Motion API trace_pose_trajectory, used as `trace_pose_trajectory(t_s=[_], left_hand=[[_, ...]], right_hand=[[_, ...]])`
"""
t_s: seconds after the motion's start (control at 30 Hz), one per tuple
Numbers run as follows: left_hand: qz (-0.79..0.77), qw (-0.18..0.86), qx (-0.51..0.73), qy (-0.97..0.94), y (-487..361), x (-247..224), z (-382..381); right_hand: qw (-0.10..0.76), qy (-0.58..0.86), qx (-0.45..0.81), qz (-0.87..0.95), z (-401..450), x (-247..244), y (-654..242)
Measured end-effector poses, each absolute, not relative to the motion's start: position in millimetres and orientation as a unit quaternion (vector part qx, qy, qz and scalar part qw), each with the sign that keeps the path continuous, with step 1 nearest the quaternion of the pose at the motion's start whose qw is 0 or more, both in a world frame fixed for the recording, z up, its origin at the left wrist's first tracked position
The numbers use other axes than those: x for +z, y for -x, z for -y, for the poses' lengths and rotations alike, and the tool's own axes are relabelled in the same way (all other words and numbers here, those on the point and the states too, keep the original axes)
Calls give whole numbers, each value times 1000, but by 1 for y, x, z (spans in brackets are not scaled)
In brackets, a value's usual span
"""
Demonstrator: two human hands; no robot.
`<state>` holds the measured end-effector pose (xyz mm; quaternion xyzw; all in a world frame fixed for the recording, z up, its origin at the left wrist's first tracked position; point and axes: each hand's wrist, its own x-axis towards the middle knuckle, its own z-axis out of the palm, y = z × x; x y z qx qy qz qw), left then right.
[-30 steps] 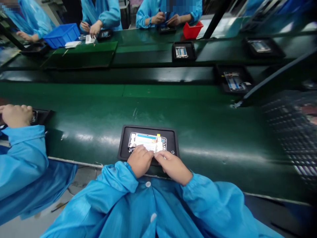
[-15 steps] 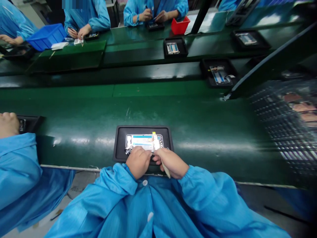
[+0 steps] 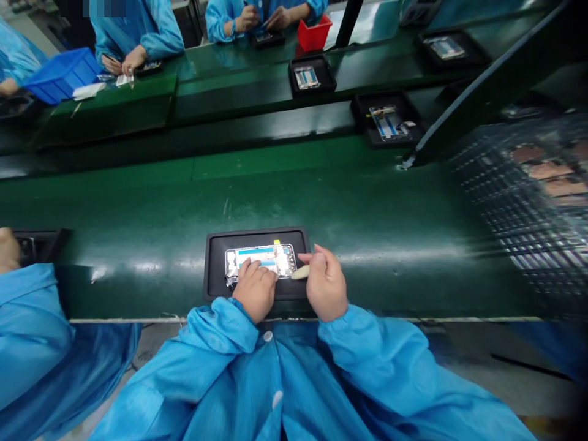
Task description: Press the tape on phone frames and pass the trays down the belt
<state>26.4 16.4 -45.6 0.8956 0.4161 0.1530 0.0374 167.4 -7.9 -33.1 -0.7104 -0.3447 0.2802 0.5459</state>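
A phone frame (image 3: 283, 260) with blue strips and a yellow tab lies in a black tray (image 3: 215, 269) near the bench's front edge. My left hand (image 3: 256, 288) rests on the frame's lower edge, fingers spread over it and holding it down against the tray. In my right hand (image 3: 327, 285) is a pale, pointed tool (image 3: 301, 272), gripped between thumb and fingers. Its tip reaches the frame's lower right part, and my right hand is over the tray's right edge.
A co-worker's hand (image 3: 8, 250) and another black tray (image 3: 50, 242) are at the left. At the right stands a wire-like rack (image 3: 509, 202) beside a dark post (image 3: 459, 116). Beyond are trays, a red bin (image 3: 315, 33), a blue bin (image 3: 64, 76) and people working.
My right hand has turned upright and moved off the frame's lower edge to the right. The tool, which pointed back towards me, now points left at the frame. The camera view has shifted.
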Motion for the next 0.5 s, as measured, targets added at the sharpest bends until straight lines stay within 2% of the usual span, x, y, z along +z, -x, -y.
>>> trace_pose_trajectory(t_s=[0.17,0.5], left_hand=[[-418,42,150,-895,-27,-43,-17],[-414,41,152,-897,-28,-43,-17]], right_hand=[[564,679,240,403,11,-53,-162],[505,707,221,442,17,-49,-161]])
